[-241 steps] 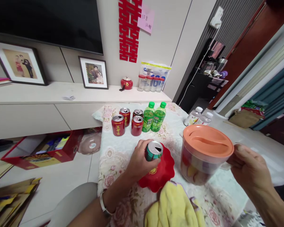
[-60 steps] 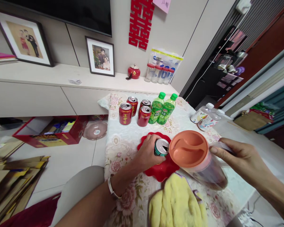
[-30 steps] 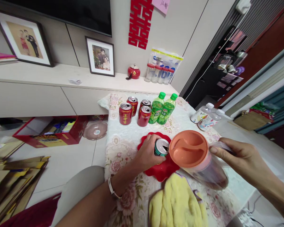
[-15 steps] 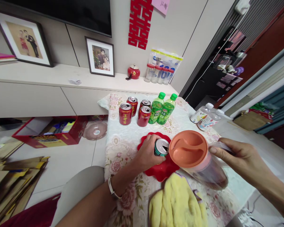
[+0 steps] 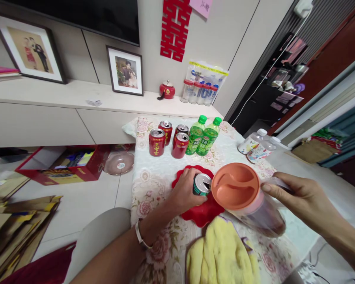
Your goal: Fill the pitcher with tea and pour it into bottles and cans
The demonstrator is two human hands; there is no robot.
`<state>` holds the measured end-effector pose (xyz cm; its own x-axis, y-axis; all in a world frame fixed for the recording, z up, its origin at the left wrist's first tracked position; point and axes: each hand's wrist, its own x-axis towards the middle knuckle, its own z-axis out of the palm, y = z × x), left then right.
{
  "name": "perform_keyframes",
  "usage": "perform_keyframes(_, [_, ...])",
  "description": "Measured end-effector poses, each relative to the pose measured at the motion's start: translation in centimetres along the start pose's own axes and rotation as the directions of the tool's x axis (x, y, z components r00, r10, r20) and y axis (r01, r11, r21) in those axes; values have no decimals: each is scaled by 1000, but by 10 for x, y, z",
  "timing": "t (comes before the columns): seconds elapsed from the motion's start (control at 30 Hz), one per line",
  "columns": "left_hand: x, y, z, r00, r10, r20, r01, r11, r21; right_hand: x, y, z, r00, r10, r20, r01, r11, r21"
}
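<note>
My left hand (image 5: 187,189) is wrapped round a green drink can (image 5: 202,184) with its tab opening up, held over a red scalloped plate (image 5: 192,216). In my right hand (image 5: 296,193) is the handle of a clear pitcher (image 5: 263,219) with an orange lid (image 5: 236,185). The pitcher tilts toward the can, its lid edge against or very near the can's rim. Dark liquid shows low inside the pitcher. A yellow towel (image 5: 221,252) lies crumpled just in front of the plate.
Several red cans (image 5: 156,142) and two green-capped bottles (image 5: 207,136) stand farther back on the flowered tablecloth (image 5: 154,189). Two clear white-capped bottles (image 5: 260,152) are at the right edge. A grey seat (image 5: 106,236) is at the left; behind runs a low cabinet (image 5: 106,118).
</note>
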<state>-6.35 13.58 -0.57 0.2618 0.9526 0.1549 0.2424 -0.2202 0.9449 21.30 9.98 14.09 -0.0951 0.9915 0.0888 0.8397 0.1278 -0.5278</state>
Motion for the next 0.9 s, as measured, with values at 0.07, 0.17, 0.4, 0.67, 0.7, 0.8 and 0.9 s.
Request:
perform_keyframes(0.07, [0,0,0,1000,3,-2,-3,1000,2,0,0,0,1000,2,-1,-2,1000,-2])
perform_keyframes(0.17, [0,0,0,1000,6,0,-6,1000,2,0,0,0,1000,14,2,-14,1000,-1])
perform_keyframes(0.4, [0,-1,1,1000,10,2,-10,1000,8,0,-2,-1,999,39,21,-39,999,6])
perform_keyframes(0.67, [1,-1,2,1000,12,-1,-12,1000,14,0,0,-1,999,42,30,-42,999,-2])
perform_keyframes(0.7, [1,-2,2,1000,14,0,-14,1000,13,0,1,-1,999,41,32,-41,999,-1])
perform_keyframes(0.8, [1,-2,2,1000,22,-3,-22,1000,13,-1,2,-1,999,38,30,-38,999,0])
perform_keyframes(0.9, [1,-3,2,1000,19,-6,-19,1000,14,0,2,-1,999,37,29,-37,999,-8])
